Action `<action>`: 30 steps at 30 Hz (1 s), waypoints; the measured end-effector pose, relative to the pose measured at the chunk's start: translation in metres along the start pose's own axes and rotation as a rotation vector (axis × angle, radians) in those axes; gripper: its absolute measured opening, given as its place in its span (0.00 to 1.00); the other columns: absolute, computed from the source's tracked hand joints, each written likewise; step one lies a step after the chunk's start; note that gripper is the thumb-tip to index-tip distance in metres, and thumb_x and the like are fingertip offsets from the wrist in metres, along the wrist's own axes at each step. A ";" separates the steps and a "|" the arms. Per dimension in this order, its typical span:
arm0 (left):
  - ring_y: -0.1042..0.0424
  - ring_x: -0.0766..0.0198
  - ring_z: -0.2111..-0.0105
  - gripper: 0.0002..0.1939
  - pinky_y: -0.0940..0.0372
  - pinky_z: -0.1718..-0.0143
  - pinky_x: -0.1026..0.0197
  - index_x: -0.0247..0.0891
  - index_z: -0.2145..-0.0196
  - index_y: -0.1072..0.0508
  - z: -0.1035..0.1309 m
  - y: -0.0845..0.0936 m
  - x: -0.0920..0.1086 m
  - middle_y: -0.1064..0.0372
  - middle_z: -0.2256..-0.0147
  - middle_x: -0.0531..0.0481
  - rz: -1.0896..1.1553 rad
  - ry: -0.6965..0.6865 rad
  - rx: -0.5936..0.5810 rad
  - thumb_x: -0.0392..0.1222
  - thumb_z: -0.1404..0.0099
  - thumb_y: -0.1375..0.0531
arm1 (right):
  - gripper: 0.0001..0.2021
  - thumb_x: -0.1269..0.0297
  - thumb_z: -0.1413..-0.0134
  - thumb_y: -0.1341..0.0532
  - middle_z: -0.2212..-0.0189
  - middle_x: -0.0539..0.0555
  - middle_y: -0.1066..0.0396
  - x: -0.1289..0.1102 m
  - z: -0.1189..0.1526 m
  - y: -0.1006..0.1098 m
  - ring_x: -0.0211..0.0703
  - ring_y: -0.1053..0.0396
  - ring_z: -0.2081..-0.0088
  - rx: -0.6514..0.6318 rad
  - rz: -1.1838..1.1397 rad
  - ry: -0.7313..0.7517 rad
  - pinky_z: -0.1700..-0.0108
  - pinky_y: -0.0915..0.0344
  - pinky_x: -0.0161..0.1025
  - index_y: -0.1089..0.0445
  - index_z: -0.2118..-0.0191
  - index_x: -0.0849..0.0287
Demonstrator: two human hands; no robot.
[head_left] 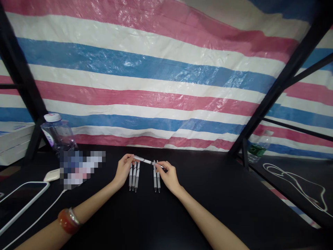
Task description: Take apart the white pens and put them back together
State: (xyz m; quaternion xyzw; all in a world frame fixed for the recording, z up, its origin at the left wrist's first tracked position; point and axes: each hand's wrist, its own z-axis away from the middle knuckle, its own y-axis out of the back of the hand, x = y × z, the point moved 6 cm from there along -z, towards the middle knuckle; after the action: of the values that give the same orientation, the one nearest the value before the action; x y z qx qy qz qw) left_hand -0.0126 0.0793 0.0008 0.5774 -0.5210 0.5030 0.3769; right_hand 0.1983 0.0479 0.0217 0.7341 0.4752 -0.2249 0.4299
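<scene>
My left hand and my right hand hold a white pen between them, slightly above the black table. The left fingers pinch one end of it; the right fingers grip the other, darker end. Below the left hand lie three white pens with grey grips, side by side with their tips toward me. Two similar pens lie parallel beside my right hand, their upper ends partly hidden by its fingers. A reddish-brown bangle and a silver one circle my left wrist.
A black table spreads out before a striped plastic sheet. At left are a clear bottle, a white-edged tablet or phone, a cable and a white case. A green-labelled bottle and white cord lie beyond the right frame.
</scene>
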 end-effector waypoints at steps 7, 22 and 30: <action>0.39 0.69 0.80 0.16 0.46 0.78 0.67 0.35 0.73 0.29 -0.001 0.000 -0.006 0.31 0.77 0.51 0.006 0.002 -0.012 0.52 0.44 0.42 | 0.20 0.57 0.38 0.52 0.83 0.47 0.35 -0.002 0.001 0.002 0.38 0.36 0.74 -0.012 0.145 -0.044 0.61 0.44 0.36 0.35 0.78 0.57; 0.38 0.68 0.79 0.14 0.46 0.78 0.67 0.36 0.72 0.31 -0.001 0.004 -0.005 0.32 0.78 0.53 0.018 0.006 0.056 0.52 0.45 0.42 | 0.24 0.56 0.37 0.57 0.83 0.47 0.38 0.003 0.001 0.004 0.37 0.38 0.74 -0.008 0.181 -0.114 0.56 0.47 0.37 0.39 0.82 0.57; 0.37 0.68 0.80 0.15 0.46 0.78 0.67 0.35 0.71 0.30 -0.001 0.005 -0.003 0.32 0.78 0.52 0.017 -0.009 0.062 0.51 0.45 0.42 | 0.21 0.56 0.39 0.54 0.83 0.46 0.39 0.004 0.001 0.002 0.36 0.39 0.75 -0.015 0.197 -0.096 0.56 0.45 0.38 0.41 0.80 0.57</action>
State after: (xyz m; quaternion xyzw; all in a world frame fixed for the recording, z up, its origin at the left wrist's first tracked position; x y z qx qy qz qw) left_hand -0.0176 0.0797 -0.0027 0.5867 -0.5116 0.5197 0.3521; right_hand 0.2017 0.0488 0.0188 0.7622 0.3815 -0.2128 0.4777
